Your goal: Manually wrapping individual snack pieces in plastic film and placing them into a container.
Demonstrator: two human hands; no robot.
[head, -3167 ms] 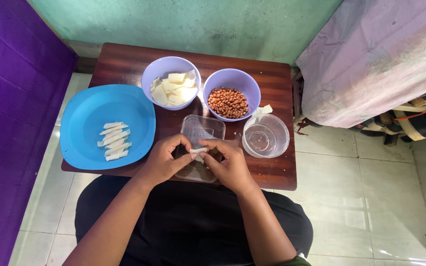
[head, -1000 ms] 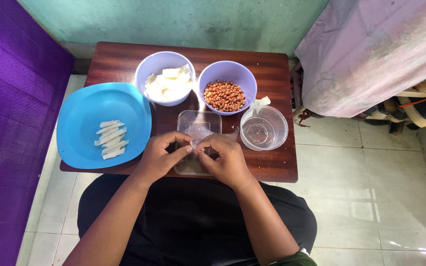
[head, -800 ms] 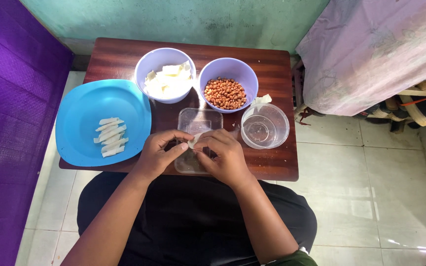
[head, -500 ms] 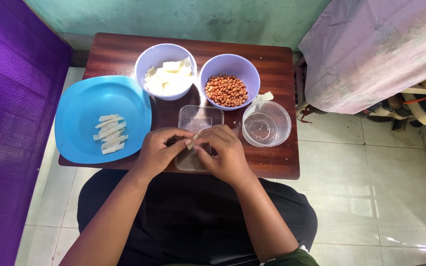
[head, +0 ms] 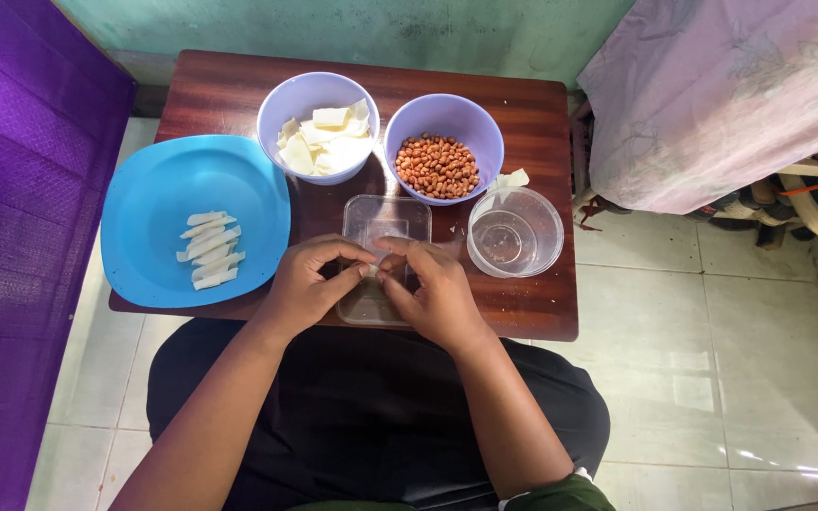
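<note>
Grip: left hand (head: 307, 289) and right hand (head: 433, 291) pinch one small pale wrapper (head: 371, 272) between fingertips, over clear rectangular lid (head: 382, 227) on surface (head: 532, 308). Rolling step seems underway; next calls for tight, even tucking. Finished rolls (head: 208, 250) lie on blue plate (head: 144, 199).

I can't make out the small piece pinched between left hand (head: 307, 289) and right hand (head: 435, 295); they cover the clear tray's (head: 387, 220) 6 o'clock half.

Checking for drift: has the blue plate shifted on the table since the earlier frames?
No. The blue plate sits at the table's left end beside the wrapper bowl, as before; only the camera moved.
</note>
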